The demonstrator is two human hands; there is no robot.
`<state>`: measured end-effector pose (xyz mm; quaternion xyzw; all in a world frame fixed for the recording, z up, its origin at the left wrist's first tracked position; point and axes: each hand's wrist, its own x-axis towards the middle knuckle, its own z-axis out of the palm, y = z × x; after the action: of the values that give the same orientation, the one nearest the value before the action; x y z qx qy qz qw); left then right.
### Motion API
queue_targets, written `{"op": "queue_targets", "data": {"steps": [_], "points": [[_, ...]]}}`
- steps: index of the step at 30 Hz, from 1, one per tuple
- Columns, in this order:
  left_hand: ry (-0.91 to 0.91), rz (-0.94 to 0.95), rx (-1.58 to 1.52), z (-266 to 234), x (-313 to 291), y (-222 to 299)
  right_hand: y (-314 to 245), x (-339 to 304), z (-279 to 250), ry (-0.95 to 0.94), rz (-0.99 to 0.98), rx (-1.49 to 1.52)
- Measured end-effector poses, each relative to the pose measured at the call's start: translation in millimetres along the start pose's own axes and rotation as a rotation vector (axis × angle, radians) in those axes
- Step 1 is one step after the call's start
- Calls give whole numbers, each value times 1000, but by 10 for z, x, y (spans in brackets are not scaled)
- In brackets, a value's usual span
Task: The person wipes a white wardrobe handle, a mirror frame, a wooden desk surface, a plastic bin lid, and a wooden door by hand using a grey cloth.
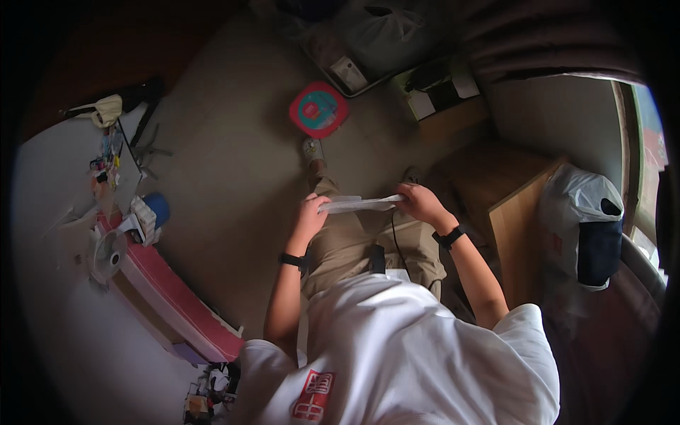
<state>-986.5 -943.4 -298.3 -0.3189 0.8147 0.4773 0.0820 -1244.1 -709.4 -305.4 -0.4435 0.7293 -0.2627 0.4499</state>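
Note:
Between my two hands a thin whitish strip [354, 204] is stretched almost level, above my thighs. It looks like folded plastic or cloth; which one I cannot tell. My left hand [309, 216] pinches its left end, and my right hand [423, 205] has its fingers closed on the right end. Each wrist wears a black band. Below the strip are my khaki trousers [340, 244], with a dark cord hanging over the right leg.
A pink and teal stool [319, 110] stands on the floor [227, 120] ahead, by my left shoe. Right of me is a wooden cabinet [520, 219] with a stuffed plastic bag [567, 212] beside it. Leftward are a white fan [110, 256] and a cluttered table [67, 166].

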Motion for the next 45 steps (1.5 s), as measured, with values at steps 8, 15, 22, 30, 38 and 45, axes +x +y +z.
{"op": "queue_targets", "data": {"steps": [8,15,22,30,38,45], "points": [[41,268,265,-1141,1757,-602,-157,1604,36,363,17,-17],[280,457,424,-1417,2796,-1096,59,2946,-132,594,-184,0],[226,492,499,-702,3168,-2326,987,3531,420,393,-271,-426],[-202,482,443,273,2939,-3343,2179,3569,1368,-124,-266,-473],[291,510,620,884,3518,-3509,2206,4771,1583,340,-653,-709],[404,543,644,971,3651,-3673,2331,4929,1713,346,-679,-761]]}}
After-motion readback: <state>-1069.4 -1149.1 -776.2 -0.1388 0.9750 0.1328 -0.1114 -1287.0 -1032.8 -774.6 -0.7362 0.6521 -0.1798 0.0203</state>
